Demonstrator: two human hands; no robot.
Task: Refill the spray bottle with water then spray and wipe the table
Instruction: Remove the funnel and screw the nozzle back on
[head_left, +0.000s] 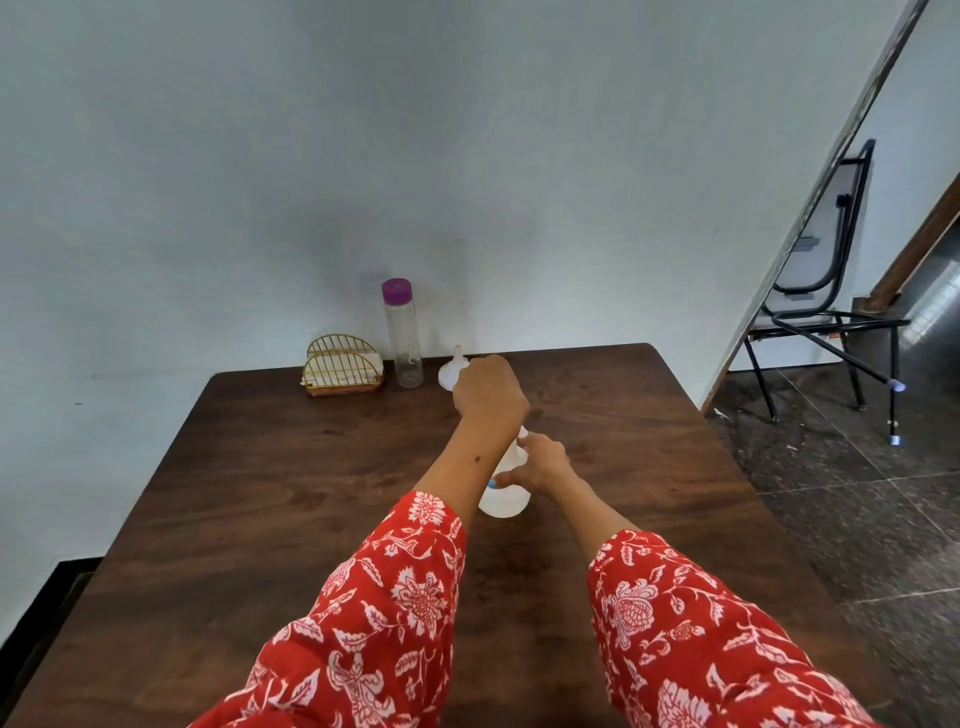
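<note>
Pale walls are standing behind your dark wooden table (291, 467). Your right hand (540, 462) is curling around the white spray bottle (503, 499), which is standing upright near the middle of the table. Your left hand (488, 392) is closing on the white spray top (451, 371), holding it up just past the bottle. A clear water bottle with a purple cap (402, 335) and a gold wire napkin holder (343, 369) are sitting by the far edge.
</note>
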